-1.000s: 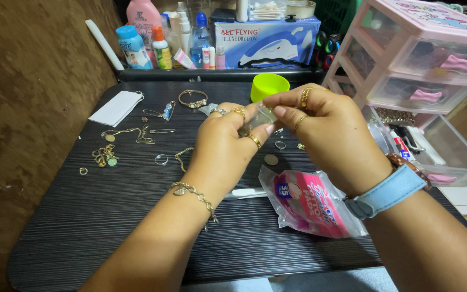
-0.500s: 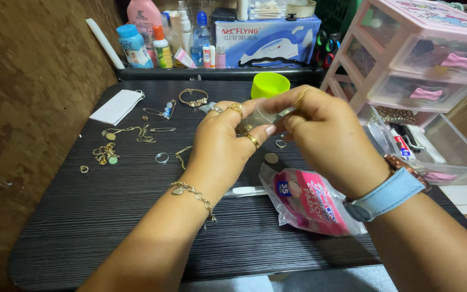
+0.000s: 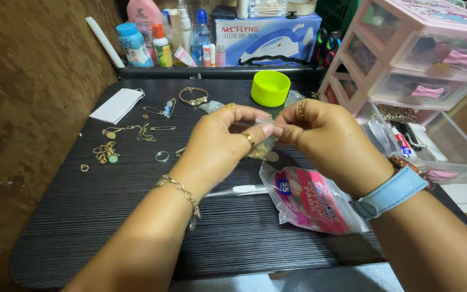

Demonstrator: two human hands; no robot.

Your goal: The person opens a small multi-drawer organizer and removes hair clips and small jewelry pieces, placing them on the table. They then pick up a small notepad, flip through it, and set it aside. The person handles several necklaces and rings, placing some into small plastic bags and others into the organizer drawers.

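Observation:
My left hand (image 3: 220, 146) and my right hand (image 3: 328, 140) meet over the middle of the dark table (image 3: 109, 216). Between their fingertips they pinch a small clear plastic bag (image 3: 263, 147) with small gold pieces inside. Both hands wear gold rings; the left wrist has a chain bracelet (image 3: 182, 192) and the right wrist a light blue strap (image 3: 390, 192). Just below the right hand lies a pink packet in a clear bag (image 3: 309, 200). The bag's top is hidden by my fingers.
Loose jewellery lies at the left: a gold bangle (image 3: 193, 96), chains (image 3: 128, 131), charms (image 3: 104, 152), a ring (image 3: 161, 157). A lime green cap (image 3: 270, 88) stands behind my hands. A pink drawer unit (image 3: 422, 59) fills the right; bottles (image 3: 136, 40) and a blue box (image 3: 268, 35) line the back.
Both hands have come down slightly toward the table with the small clear bag, and the fingers have closed tighter around it. The items on the table have not moved.

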